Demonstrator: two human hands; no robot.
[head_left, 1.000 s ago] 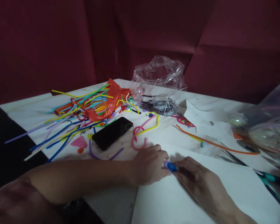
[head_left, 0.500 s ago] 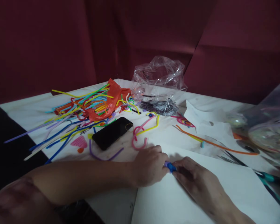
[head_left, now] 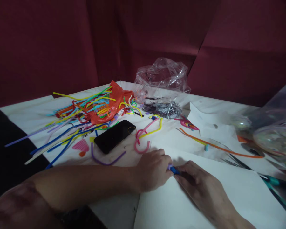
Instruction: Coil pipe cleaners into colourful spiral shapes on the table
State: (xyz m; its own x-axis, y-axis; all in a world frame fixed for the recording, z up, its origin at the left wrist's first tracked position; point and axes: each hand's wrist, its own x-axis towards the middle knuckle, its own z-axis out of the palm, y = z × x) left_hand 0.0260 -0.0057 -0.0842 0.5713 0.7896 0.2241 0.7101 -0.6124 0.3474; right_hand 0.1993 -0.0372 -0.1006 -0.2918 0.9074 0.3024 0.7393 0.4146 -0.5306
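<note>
Together, two hands grip one small blue and purple piece (head_left: 173,170) over the left part of one large white sheet (head_left: 171,203), nearer its far edge. The left hand (head_left: 153,170) is curled closed, thumb and forefinger at the purple end, its other fingertips hidden. The right hand (head_left: 201,184) pinches the blue end between thumb and fingers.

Just off the sheet's far left corner, one pink stem (head_left: 142,149) lies curled, with one bent yellow stem (head_left: 154,131) beside it. One black phone (head_left: 113,138) rests farther left, one thin loop (head_left: 132,130) on its far right end; between it and the left forearm lies one purple stem (head_left: 107,163), bent. Beyond the sheet's far edge stretches one long orange stem (head_left: 224,148).

Toward the back corner of the table (head_left: 19,114) sits one red bag (head_left: 118,100), beside a heap of coloured stems (head_left: 85,109) too tangled to count; at least three tips poke past the left edge. By the back right edge stands one clear bag (head_left: 162,76). One pair of scissors (head_left: 274,181) lies by the sheet's far right corner, with one round clear tub (head_left: 274,138) beyond.
</note>
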